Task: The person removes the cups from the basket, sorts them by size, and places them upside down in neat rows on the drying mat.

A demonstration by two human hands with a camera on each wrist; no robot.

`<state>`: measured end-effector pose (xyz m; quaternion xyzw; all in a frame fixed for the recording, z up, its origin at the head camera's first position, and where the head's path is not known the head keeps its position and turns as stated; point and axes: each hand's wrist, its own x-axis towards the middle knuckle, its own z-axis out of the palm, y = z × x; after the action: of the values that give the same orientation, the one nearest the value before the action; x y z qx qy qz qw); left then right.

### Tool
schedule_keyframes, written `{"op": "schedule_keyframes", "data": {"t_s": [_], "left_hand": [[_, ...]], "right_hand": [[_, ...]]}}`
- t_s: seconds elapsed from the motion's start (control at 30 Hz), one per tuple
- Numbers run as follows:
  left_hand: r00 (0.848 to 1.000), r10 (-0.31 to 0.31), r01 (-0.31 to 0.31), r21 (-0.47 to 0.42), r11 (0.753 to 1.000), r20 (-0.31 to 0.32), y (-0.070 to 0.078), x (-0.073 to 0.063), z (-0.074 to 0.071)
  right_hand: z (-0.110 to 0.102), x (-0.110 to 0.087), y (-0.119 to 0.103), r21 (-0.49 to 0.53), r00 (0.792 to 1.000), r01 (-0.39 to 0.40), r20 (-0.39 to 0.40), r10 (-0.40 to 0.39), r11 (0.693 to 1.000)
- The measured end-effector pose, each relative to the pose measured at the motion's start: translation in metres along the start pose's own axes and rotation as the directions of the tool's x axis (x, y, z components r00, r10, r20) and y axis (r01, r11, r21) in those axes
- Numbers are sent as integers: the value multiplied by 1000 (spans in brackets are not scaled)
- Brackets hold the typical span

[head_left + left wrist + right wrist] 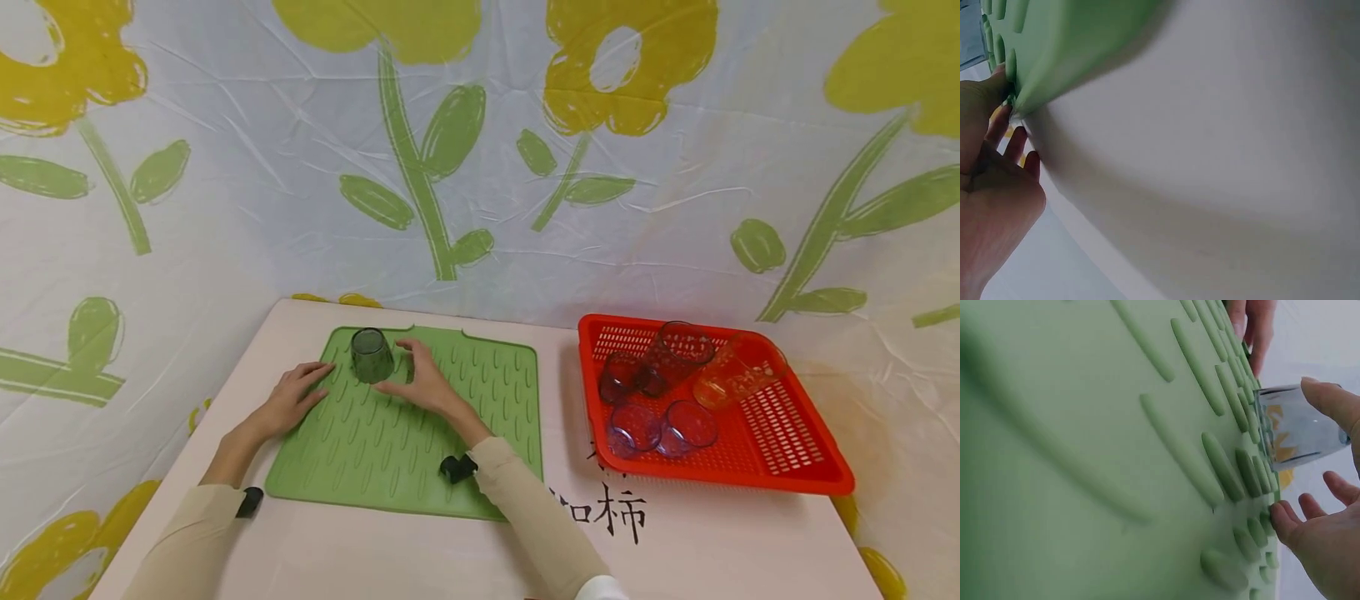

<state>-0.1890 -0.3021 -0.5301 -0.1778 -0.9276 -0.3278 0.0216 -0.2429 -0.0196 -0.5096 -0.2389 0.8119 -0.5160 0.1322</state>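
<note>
A clear grey glass [371, 357] stands upside down near the far left corner of a green ridged drying mat [420, 467], its wider rim against the mat. My right hand [429, 382] is close on the glass's right side, thumb and fingers spread apart. In the right wrist view one digit overlaps the glass [1294, 428] and other fingertips are down by the mat. On the left, my left hand [291, 402] rests at the mat's left edge; the left wrist view shows its thumb [988, 87] on the mat and the other fingers along the edge.
A red plastic basket [813, 454] to the right of the mat holds several glasses, among them a tall clear one [678, 354], an orange one [738, 375] and purple ones [636, 425]. Black characters [622, 517] mark the pale table. A flowered cloth [510, 208] hangs behind.
</note>
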Motion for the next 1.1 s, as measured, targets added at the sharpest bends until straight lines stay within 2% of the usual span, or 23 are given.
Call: {"op": "schedule_keyframes", "data": {"t_s": [0.23, 0.43, 0.63, 0.8, 1.1], "left_hand": [[1000, 15, -15, -7, 1000, -9, -4, -3, 2], [998, 44, -46, -59, 997, -36, -8, -3, 1], [993, 96, -98, -28, 995, -61, -11, -1, 2], [989, 120, -121, -7, 993, -84, -9, 0, 2], [996, 78, -78, 6, 997, -47, -9, 2, 4]], "right_hand": [[-10, -16, -1, -39, 1000, 9, -1, -10, 999], [-21, -28, -5, -1, 998, 56, -8, -56, 998], [-38, -42, -12, -10, 997, 77, -21, -78, 997], [-52, -53, -21, -39, 990, 122, -65, -124, 992], [-76, -74, -32, -66, 974, 165, -147, -173, 984]]}}
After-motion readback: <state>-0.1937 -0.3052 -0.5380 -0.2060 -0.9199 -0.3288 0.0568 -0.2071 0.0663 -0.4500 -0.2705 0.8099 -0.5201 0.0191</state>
